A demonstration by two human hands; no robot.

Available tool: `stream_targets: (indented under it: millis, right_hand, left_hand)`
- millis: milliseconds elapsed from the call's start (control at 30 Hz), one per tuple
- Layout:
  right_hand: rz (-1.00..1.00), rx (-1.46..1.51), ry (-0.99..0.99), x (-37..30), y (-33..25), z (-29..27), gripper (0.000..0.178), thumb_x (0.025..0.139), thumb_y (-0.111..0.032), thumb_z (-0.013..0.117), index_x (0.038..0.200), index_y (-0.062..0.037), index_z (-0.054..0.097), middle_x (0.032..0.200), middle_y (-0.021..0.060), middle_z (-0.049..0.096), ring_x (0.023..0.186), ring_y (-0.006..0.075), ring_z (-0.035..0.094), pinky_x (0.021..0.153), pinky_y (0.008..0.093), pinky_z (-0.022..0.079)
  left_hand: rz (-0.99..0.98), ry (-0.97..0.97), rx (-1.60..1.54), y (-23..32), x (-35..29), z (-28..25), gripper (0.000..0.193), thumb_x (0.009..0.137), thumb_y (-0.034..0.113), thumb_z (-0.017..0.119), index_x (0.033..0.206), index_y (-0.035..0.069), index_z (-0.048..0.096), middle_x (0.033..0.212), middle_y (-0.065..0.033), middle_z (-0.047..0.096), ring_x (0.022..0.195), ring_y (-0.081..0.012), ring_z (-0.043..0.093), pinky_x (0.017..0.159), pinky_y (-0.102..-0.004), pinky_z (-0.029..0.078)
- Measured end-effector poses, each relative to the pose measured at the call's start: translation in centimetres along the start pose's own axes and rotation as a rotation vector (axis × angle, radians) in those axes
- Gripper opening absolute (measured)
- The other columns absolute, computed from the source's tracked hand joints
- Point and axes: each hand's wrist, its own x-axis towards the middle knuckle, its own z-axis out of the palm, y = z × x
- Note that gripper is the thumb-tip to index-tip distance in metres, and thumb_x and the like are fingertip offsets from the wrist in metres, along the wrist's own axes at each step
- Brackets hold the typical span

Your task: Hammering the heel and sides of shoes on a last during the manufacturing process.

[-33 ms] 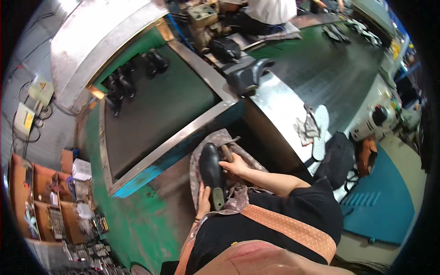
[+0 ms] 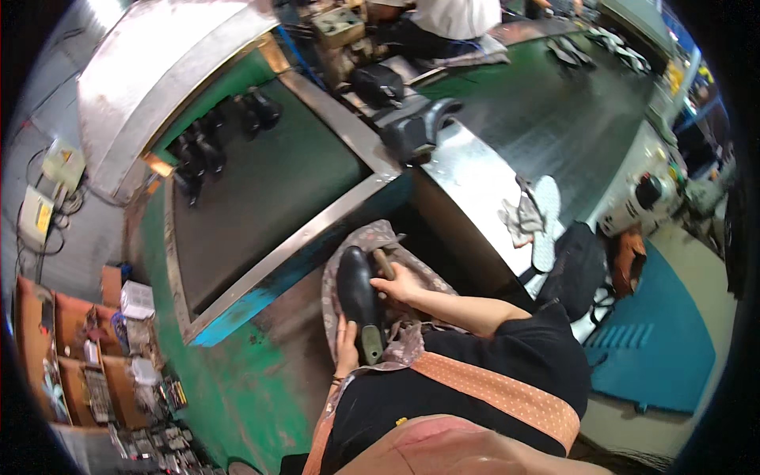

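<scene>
Workshop; dark conveyor belt (image 2: 277, 190) ahead. Black shoe (image 2: 356, 289) on apron (image 2: 372, 234). Left hand (image 2: 347, 348): fingers extended along shoe's side, grip unclear. Right hand (image 2: 400, 283): curled round brown handle (image 2: 384, 264). Risk: slack left support could let shoe roll.

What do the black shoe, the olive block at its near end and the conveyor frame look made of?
Black shoe: leather or synthetic, smooth, slightly glossy, given its soft highlight. Olive block: possibly hard plastic, evenly coloured. Conveyor frame: likely bare metal, from its grey sheen.
</scene>
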Motion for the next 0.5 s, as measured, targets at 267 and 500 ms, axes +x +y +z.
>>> stream_targets:
  millis: [267, 500]
  right_hand:
    - [-0.177, -0.093, 0.192, -0.5, -1.8, -1.0, 0.049, 0.077, -0.032, 0.076, 0.108, -0.0003, 0.055, 0.100, 0.0182, 0.063, 0.096, 0.0276, 0.061, 0.086, 0.0388, 0.047]
    - [-0.041, -0.021, 0.092, -0.1, -2.8, -2.3, 0.031, 0.088, -0.020, 0.063, 0.109, -0.0027, 0.048, 0.099, 0.0191, 0.061, 0.096, 0.0314, 0.060, 0.086, 0.0395, 0.046]
  left_hand:
    - [-0.058, 0.025, -0.036, -0.9, 4.8, 0.9, 0.053, 0.098, 0.044, 0.045, 0.131, 0.004, 0.051, 0.123, -0.0100, 0.060, 0.109, -0.0246, 0.059, 0.094, -0.0375, 0.047]
    - [0.150, 0.284, 0.675, -1.4, 7.6, 7.0, 0.063, 0.102, 0.038, 0.036, 0.149, 0.000, 0.020, 0.152, -0.0223, 0.024, 0.140, -0.0322, 0.025, 0.114, -0.0365, 0.020]
